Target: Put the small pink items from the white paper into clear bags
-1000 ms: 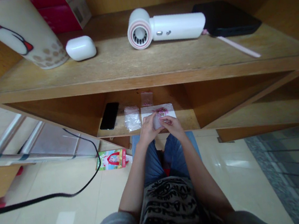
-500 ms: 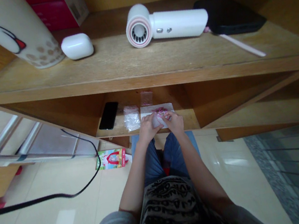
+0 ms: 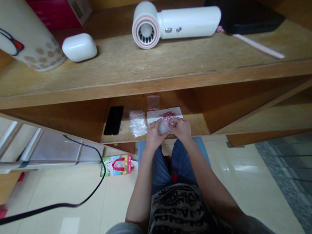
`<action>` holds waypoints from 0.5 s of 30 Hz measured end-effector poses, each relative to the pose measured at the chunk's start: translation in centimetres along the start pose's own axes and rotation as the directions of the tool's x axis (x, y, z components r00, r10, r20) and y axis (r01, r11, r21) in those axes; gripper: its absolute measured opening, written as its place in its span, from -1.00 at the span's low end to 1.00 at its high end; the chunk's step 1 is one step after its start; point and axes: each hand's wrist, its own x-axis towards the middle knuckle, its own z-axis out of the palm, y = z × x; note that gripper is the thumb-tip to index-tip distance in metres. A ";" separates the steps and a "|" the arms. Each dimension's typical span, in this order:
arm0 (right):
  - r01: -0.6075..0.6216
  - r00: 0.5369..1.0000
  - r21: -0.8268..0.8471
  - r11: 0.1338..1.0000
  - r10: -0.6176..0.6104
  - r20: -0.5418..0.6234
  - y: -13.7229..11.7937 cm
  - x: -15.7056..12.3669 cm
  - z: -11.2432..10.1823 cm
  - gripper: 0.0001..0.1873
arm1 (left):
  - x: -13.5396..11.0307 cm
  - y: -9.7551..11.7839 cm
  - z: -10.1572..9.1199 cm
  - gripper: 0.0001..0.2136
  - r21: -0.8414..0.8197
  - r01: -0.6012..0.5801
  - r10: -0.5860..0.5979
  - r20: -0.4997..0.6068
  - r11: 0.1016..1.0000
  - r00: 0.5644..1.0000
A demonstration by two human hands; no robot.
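Left hand [image 3: 154, 135] and right hand [image 3: 181, 129] are closing in a narrow grip on a small clear packet [image 3: 162, 127] beside a white sheet [image 3: 153, 116], work demanding steady pinching.

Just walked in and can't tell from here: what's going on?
A seated person holds a small translucent item between their left hand and right hand, above a white paper sheet with small pink pieces on it. This sits on a low wooden shelf, beside a clear plastic bag and a black phone.
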 end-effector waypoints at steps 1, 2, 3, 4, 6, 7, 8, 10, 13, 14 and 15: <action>0.005 1.000 0.004 1.000 -0.005 0.002 0.0 0.0 0.0 -0.80 | 0.0 0.0 0.0 -0.37 -0.007 0.001 -0.001 -0.002 1.000 1.000; 0.006 1.000 0.012 1.000 -0.006 0.000 -0.1 -0.1 -0.1 -0.80 | 0.0 0.0 0.0 -0.37 -0.013 0.000 -0.001 -0.003 1.000 1.000; 0.005 1.000 0.025 1.000 -0.005 -0.002 0.0 -0.1 -0.2 -0.79 | -0.1 0.0 -0.1 -0.38 -0.020 -0.003 0.003 -0.002 1.000 1.000; 0.000 1.000 0.044 0.999 0.000 -0.008 0.0 -0.2 -0.2 -0.79 | -0.1 0.0 -0.1 -0.38 -0.026 -0.006 0.006 0.000 1.000 1.000; -0.016 1.000 0.108 0.994 0.018 -0.022 0.2 -0.3 -0.3 -0.78 | -0.1 -0.1 -0.1 -0.38 -0.035 -0.007 0.007 0.005 0.999 1.000; -0.024 0.999 0.149 0.988 0.028 -0.028 0.3 -0.4 -0.4 -0.78 | -0.1 -0.1 -0.1 -0.38 -0.037 -0.004 0.005 0.009 0.999 1.000; -0.029 0.999 0.192 0.981 0.036 -0.031 0.4 -0.4 -0.3 -0.77 | -0.1 -0.1 -0.1 -0.38 -0.038 -0.001 0.002 0.012 0.999 1.000; -0.027 0.999 0.270 0.962 0.036 -0.026 0.6 -0.5 -0.3 -0.76 | -0.1 -0.2 -0.1 -0.38 -0.035 0.003 -0.003 0.020 0.999 1.000; -0.003 1.000 0.351 0.936 0.001 0.007 0.7 -0.6 -0.1 -0.75 | -0.2 -0.3 -0.1 -0.38 -0.030 0.004 -0.003 0.030 1.000 1.000; 0.005 1.000 0.369 0.929 -0.012 0.016 0.7 -0.6 0.0 -0.74 | -0.2 -0.3 -0.1 -0.38 -0.030 0.002 -0.001 0.030 1.000 1.000; 0.010 1.000 0.382 0.924 -0.019 0.020 0.7 -0.6 0.0 -0.74 | -0.2 -0.3 -0.1 -0.38 -0.032 -0.001 0.002 0.030 0.999 1.000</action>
